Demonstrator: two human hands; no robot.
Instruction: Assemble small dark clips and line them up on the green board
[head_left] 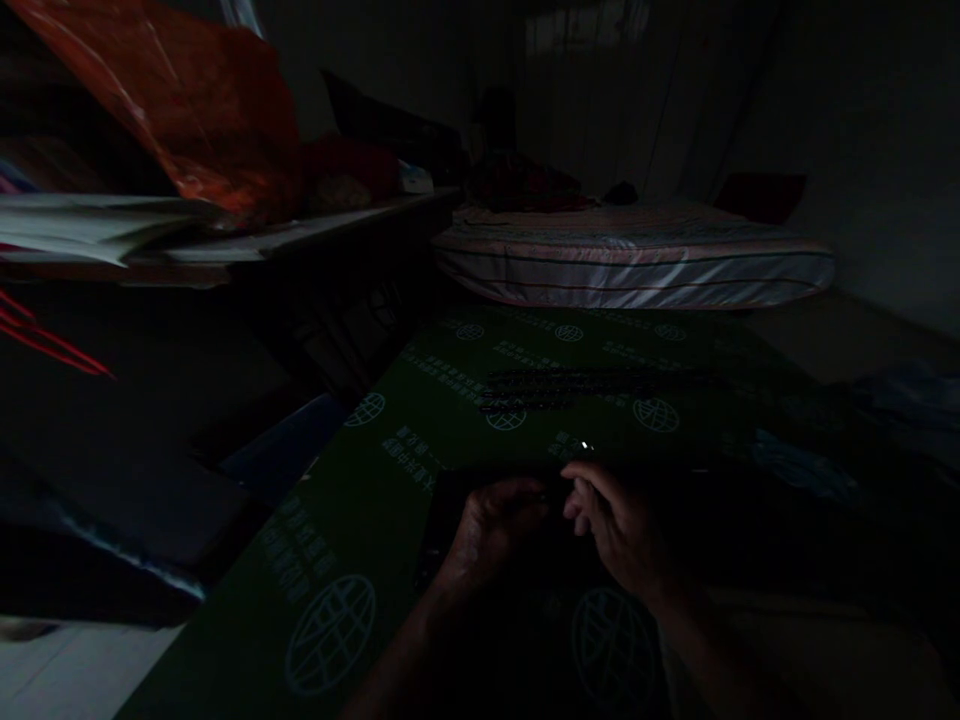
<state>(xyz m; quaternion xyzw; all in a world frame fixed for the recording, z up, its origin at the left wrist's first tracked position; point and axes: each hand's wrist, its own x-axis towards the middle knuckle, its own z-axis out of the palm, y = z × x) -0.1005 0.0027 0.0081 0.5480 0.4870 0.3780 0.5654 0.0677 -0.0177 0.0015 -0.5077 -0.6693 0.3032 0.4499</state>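
Very little light falls on the scene. A long, black, flat object (675, 520) lies across a green printed board (337, 540); its kind is lost in the dark. Over its left part is my left hand (495, 515), fingers curled together as in a pinch. My right hand (611, 525) is just to the right of it, its index finger bent toward the left hand and the other fingers folded in. Anything between the fingers is too dark to make out. A tiny bright spot (586, 445) shows just beyond my right fingertips. Farther back, several dark bumpy strips (570, 382) lie side by side.
A shelf (315, 232) at the left carries an orange plastic bag (225, 120) and papers (90, 225). Red cords (52, 340) hang below. Past the board is a mattress (630, 265). Bluish cloth (802, 465) lies at the board's right, and a blue container (292, 445) stands lower left.
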